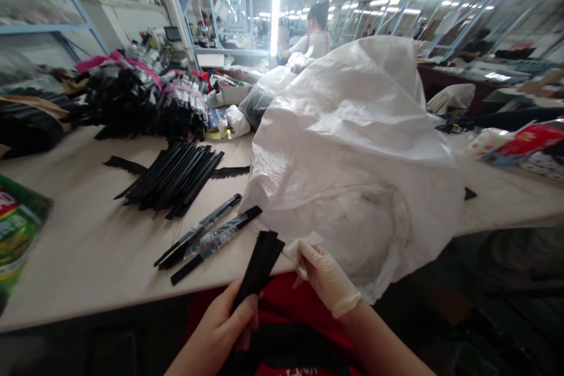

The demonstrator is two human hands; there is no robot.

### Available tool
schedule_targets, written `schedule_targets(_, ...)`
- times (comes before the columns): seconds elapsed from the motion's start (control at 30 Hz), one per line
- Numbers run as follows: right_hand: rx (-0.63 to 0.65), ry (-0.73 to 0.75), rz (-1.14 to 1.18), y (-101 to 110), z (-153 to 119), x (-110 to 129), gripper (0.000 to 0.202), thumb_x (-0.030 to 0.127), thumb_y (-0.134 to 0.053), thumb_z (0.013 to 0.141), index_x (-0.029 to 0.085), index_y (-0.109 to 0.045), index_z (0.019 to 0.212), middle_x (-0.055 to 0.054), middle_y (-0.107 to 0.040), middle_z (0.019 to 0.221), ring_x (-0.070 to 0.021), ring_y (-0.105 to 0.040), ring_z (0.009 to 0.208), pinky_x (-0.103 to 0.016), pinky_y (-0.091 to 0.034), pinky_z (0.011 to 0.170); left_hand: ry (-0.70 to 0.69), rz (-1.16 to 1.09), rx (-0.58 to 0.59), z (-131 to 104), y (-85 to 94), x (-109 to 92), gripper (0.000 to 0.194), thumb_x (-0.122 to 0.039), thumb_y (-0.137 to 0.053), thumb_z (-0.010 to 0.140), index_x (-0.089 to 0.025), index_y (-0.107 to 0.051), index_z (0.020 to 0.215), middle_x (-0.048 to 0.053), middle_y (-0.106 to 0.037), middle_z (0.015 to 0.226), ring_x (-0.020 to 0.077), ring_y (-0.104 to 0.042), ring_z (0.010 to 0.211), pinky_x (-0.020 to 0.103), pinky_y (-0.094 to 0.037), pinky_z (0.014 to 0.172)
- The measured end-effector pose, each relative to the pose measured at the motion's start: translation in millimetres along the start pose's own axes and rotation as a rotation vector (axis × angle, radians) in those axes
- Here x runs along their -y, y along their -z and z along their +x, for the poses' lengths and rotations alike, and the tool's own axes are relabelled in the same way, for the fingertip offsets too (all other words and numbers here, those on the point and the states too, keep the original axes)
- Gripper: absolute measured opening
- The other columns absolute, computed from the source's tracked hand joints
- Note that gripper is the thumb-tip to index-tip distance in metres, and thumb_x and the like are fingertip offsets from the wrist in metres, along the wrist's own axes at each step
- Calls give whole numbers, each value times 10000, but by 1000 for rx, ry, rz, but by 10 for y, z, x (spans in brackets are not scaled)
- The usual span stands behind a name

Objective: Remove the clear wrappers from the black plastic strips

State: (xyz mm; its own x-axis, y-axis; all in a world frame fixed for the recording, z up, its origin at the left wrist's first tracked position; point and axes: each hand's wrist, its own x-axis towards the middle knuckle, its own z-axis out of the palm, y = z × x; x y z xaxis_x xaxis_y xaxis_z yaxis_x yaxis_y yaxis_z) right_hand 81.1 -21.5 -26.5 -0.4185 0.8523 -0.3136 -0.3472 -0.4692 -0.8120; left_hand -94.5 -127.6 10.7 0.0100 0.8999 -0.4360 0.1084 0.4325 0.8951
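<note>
My bare left hand [233, 317] is wrapped round a small bunch of flat black strips [262, 258], their upper ends slightly fanned. Just to the right, my right hand [324, 276] wears a thin whitish glove. Its thumb and fingers are pinched together beside the strips' tips; a pale, thin edge shows there, but whether it is glove or plastic is unclear. Behind that hand a large white plastic bag [352, 129] lies spread over the table. Bundles of black strips in clear wrap [215, 244] lie on the table beyond my left hand.
A loose pile of black strips [176, 179] lies on the pale table [88, 258]. Large tied bundles [141, 94] stand behind it. A green packet [17, 235] is at the left edge, a red package [529, 144] at the right. Another person [315, 32] sits beyond the bag.
</note>
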Motion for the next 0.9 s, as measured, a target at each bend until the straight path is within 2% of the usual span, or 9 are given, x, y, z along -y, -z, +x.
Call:
schedule_targets(0.13,-63,31,35,-14,19,-30,317,468,-675,685,170,-589,617,11,-568,594,-91,-451,524,-209,-346,466,-18,11,-15,-29,-154,18,299,-466,-476,806,-172,-522,777,-35,-523,585,90,-475,446,190,-344,425)
schedule_targets(0.27,7,65,-118,19,-6,21,350,473,-599,757,157,-616,606,29,-504,492,-78,-395,445,-207,-310,402,-27,72,-45,24,-178,62,237,-389,-471,822,-166,-550,805,-33,-545,579,100,-488,454,194,-349,436)
schedule_targets(0.37,42,95,-270,-16,-79,122,326,434,-592,776,155,-638,614,42,-488,452,-71,-415,448,-211,-356,473,9,89,-44,32,-189,80,218,-364,-472,812,-163,-553,799,-33,-554,571,102,-491,440,193,-336,422)
schedule_targets(0.53,329,-29,-533,-152,-209,191,220,369,-610,752,163,-672,709,1,-638,617,-96,-515,507,-228,-401,503,34,64,4,36,-171,9,199,-342,-491,785,-160,-569,805,-34,-563,545,101,-475,408,191,-318,401)
schedule_targets(0.57,359,-57,-554,-152,-211,189,216,366,-607,751,161,-670,728,-7,-651,644,-102,-526,513,-228,-404,495,30,52,20,34,-144,4,209,-349,-492,785,-157,-572,808,-28,-570,555,103,-482,418,193,-327,409)
schedule_targets(0.63,313,-43,-564,-122,-192,189,235,380,-595,758,154,-657,740,-12,-651,643,-101,-526,504,-224,-408,487,33,34,37,20,-75,23,240,-381,-496,785,-155,-571,812,-13,-590,589,115,-514,459,200,-358,435)
schedule_targets(0.73,210,49,-568,-99,-164,178,272,409,-584,768,149,-635,707,-5,-633,608,-85,-502,484,-219,-409,508,38,32,-24,-2,0,84,313,-448,-511,778,-166,-548,910,-32,-570,562,113,-488,434,204,-355,423)
schedule_targets(0.8,277,33,-558,-155,-178,132,275,416,-574,778,153,-639,727,6,-615,594,-85,-504,491,-214,-406,508,-8,29,-106,-3,-4,108,374,-480,-514,774,-175,-524,990,-64,-514,506,99,-423,389,201,-330,397)
schedule_targets(0.9,429,-59,-513,-276,-215,65,311,442,-534,802,158,-650,753,19,-584,579,-87,-498,486,-210,-393,479,-70,1,-211,-9,-31,105,391,-512,-529,755,-180,-543,961,-78,-460,465,93,-376,374,196,-304,373)
